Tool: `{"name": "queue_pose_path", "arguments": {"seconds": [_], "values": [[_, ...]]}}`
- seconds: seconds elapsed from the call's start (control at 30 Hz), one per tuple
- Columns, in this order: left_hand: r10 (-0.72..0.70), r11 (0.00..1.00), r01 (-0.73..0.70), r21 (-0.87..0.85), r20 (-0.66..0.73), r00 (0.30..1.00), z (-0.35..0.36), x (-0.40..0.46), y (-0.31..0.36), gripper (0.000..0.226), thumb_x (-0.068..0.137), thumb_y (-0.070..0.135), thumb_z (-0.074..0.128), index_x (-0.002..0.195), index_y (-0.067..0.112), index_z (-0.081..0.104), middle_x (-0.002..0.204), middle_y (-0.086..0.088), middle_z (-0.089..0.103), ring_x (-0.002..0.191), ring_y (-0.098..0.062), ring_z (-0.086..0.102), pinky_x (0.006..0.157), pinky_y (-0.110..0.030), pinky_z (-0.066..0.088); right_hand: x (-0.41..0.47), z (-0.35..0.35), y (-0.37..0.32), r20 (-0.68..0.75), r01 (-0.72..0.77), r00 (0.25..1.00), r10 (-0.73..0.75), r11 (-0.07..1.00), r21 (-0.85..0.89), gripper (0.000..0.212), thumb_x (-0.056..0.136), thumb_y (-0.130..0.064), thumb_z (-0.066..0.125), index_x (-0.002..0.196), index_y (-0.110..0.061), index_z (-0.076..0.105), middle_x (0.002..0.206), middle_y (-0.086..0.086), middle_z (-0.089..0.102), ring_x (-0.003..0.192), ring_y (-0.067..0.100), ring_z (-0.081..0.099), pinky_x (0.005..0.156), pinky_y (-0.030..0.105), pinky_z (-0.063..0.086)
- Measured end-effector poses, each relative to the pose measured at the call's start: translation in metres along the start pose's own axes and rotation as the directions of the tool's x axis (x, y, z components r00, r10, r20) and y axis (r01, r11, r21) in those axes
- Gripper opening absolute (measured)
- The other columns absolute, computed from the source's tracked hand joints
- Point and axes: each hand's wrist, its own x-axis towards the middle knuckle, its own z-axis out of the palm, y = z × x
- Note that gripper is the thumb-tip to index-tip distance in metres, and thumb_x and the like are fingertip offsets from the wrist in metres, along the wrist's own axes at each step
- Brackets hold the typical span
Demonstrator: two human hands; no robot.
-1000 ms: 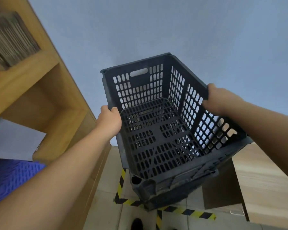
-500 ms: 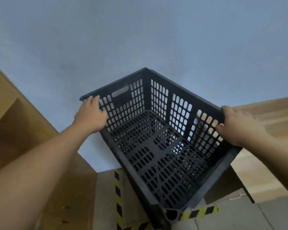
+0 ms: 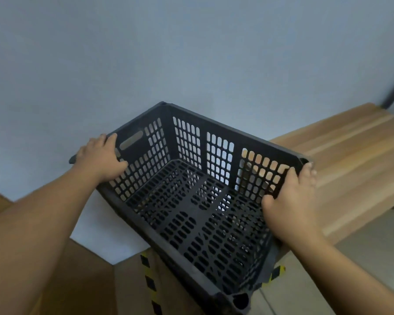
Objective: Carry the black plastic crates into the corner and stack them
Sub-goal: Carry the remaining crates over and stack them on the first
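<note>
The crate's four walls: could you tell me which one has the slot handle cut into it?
The short wall under the left hand; the long far wall shows only grid holes.

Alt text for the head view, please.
Two bare hands hold an empty black slatted crate by opposite rims, left hand and right hand, before a blue-grey wall. Yellow-black tape marks the floor below.

Pale floor [image 3: 362, 258] — yellow-black hazard tape [image 3: 149, 280] stuck to it, wooden bench [image 3: 350, 160] alongside.

Grey-blue wall [image 3: 191, 53]; wood bench [image 3: 355, 160] rt; hazard tape [image 3: 149, 283] on floor.
</note>
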Motion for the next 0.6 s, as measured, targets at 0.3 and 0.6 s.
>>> {"name": "queue_pose_path", "arguments": {"seconds": [0.3,0.6], "values": [[-0.11,0.994,0.11,0.005,-0.016,0.994,0.002,-0.008,0.009,0.091,0.095,0.055,0.064,0.167,0.017,0.023,0.162,-0.024,0.041,0.145,-0.049,0.042,0.118,-0.056,0.039,0.025,-0.004,0.007,-0.019,0.035,0.999,-0.036,0.998,-0.058,0.068,0.092,-0.007,0.062,0.155,-0.008,0.037,0.171,0.015,0.01,0.159,0.032,-0.003,0.126,0.046,0.006],[-0.211,0.977,0.211,-0.018,-0.005,0.977,0.011,-0.031,0.021,0.092,0.097,0.056,0.059,0.168,0.013,0.02,0.164,-0.027,0.036,0.146,-0.052,0.039,0.12,-0.059,0.034,0.079,-0.022,0.018,0.079,0.156,0.986,-0.147,0.979,-0.13,0.066,0.09,-0.006,0.061,0.153,-0.008,0.043,0.167,0.019,0.023,0.158,0.037,0.004,0.128,0.053,0.013]]}}
